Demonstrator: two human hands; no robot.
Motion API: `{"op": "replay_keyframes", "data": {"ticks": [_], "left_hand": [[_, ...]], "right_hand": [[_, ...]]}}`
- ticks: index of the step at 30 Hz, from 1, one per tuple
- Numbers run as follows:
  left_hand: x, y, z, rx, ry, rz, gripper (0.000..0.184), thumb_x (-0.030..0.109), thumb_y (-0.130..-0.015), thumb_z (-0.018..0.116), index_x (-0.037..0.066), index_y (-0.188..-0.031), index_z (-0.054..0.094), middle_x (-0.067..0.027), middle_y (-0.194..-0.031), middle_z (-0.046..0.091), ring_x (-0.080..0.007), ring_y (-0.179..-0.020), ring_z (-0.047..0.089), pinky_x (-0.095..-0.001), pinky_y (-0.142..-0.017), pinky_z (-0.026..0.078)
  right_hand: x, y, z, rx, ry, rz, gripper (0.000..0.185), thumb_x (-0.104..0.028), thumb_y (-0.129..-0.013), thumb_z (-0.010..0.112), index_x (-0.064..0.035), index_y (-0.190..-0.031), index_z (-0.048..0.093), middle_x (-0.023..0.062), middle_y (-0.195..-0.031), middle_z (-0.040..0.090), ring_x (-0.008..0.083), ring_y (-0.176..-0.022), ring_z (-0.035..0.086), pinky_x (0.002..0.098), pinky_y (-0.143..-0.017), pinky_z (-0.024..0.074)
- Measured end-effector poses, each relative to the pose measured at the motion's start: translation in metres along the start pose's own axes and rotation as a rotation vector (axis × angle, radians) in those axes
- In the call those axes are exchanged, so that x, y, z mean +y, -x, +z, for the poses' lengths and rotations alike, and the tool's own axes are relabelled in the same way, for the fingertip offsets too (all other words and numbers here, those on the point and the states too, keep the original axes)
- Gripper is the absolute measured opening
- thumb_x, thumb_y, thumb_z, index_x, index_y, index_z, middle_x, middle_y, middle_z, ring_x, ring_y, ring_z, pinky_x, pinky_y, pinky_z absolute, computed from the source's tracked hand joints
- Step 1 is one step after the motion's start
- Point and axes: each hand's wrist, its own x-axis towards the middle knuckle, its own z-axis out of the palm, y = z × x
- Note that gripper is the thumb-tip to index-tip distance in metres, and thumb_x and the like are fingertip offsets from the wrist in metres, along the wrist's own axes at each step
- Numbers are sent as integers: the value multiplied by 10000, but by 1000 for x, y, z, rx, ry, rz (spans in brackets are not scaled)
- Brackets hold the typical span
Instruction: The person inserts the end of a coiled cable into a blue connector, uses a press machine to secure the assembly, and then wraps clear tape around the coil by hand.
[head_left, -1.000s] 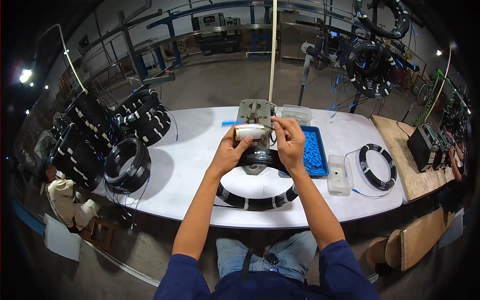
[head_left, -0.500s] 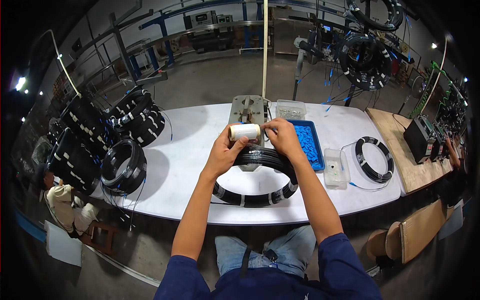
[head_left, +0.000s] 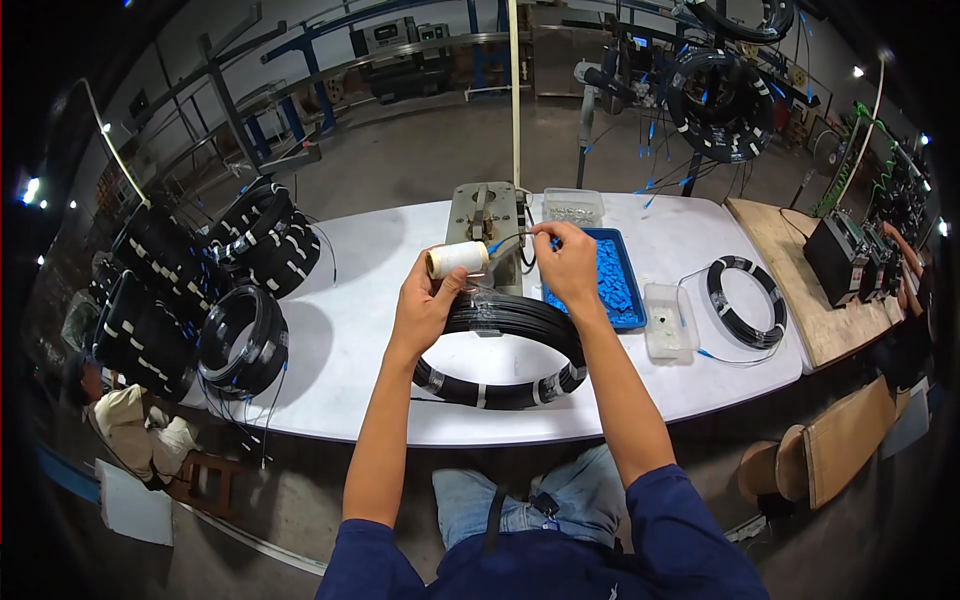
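Note:
My left hand [head_left: 420, 308] is closed around a small white roll [head_left: 457, 260], thumb on its near side. To the right of it, the fingers of my right hand [head_left: 568, 265] pinch a thin dark cable [head_left: 515, 236]. A blue tip [head_left: 494, 247] on that cable lies close by the roll's right end. Below both hands a thick coil of black cable [head_left: 485, 397] rests on the table, bound with white bands and clear film at its top. Behind the roll stands a grey metal fixture [head_left: 465, 207], partly hidden by my left hand and the roll.
A blue tray [head_left: 640, 318] of small blue parts and two clear plastic boxes [head_left: 573, 193] stand on the right. Farther right lies another cable coil [head_left: 718, 300]. Several stacked coils [head_left: 240, 345] occupy the left. People sit or work at both sides.
My right hand has drawn away from the roll, so a stretch of cable and its blue tip now show between the hands. The roll has shifted slightly left; the whole view has also shifted a little.

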Motion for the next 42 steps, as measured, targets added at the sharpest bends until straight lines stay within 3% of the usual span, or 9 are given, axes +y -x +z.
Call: {"op": "replay_keyframes", "data": {"ticks": [4,8,11,21,27,31,38,40,42], "left_hand": [[0,0,5,-2,35,5,438,280,-1007,571,-29,-1292,450,-148,-1162,639,-213,-1032,673,-315,-855,566],[0,2,11,5,0,5,439,294,-1005,573,-31,-1278,458,-148,-1152,645,-209,-1032,673,-302,-864,563],[3,1,15,5,-18,-15,436,301,-1008,567,-31,-1271,462,-149,-1148,650,-209,-1034,674,-298,-869,562],[6,-7,21,-13,69,-36,419,316,-1018,543,-26,-1252,478,-148,-1151,651,-210,-1019,678,-314,-878,570],[-3,-13,17,-10,25,-32,416,318,-1020,542,-26,-1249,493,-143,-1142,658,-201,-1013,678,-302,-866,566],[-7,-18,13,5,-32,-50,404,314,-1019,548,-24,-1237,505,-133,-1122,667,-191,-1018,675,-297,-864,561],[-2,-18,14,9,-35,-34,393,320,-1019,559,-17,-1220,526,-87,-1079,662,-129,-972,636,-270,-879,510],[-5,-17,13,6,-43,-40,397,328,-1019,561,-14,-1219,529,-78,-1073,658,-115,-963,620,-262,-878,497],[-8,-19,13,6,-92,-10,455,369,-984,619,-5,-1234,552,-84,-1068,669,-146,-957,636,-290,-859,503]], "right_hand": [[7,-8,-8,154,-69,161,193,-126,-846,605,-1,-907,738,150,-794,707,201,-649,638,321,-628,497],[32,-16,-16,13,-214,277,191,-116,-887,591,-3,-946,734,-3,-708,638,39,-582,513,215,-506,389],[43,-20,-11,-45,-321,290,190,-107,-905,581,0,-977,721,-8,-752,636,33,-578,483,197,-501,365],[72,-29,10,-352,-590,454,216,-110,-903,600,18,-1039,708,13,-770,679,43,-600,502,214,-558,408],[76,-29,26,-450,-93,366,281,-269,-878,700,-18,-1004,710,130,-909,741,215,-827,704,328,-743,535],[46,-32,16,-560,60,225,371,-360,-861,729,-20,-1008,713,163,-953,723,266,-924,689,371,-823,526],[0,-41,4,-314,12,26,469,-409,-861,729,-9,-1102,692,178,-1110,689,285,-984,663,383,-877,507],[-28,-47,-8,-769,-343,139,609,-454,-841,747,-14,-1245,627,174,-1163,671,270,-1015,651,384,-911,499],[-33,-48,-13,-975,-269,-39,791,-456,-752,834,-30,-1354,549,161,-1210,651,247,-1068,627,360,-962,480]]}}
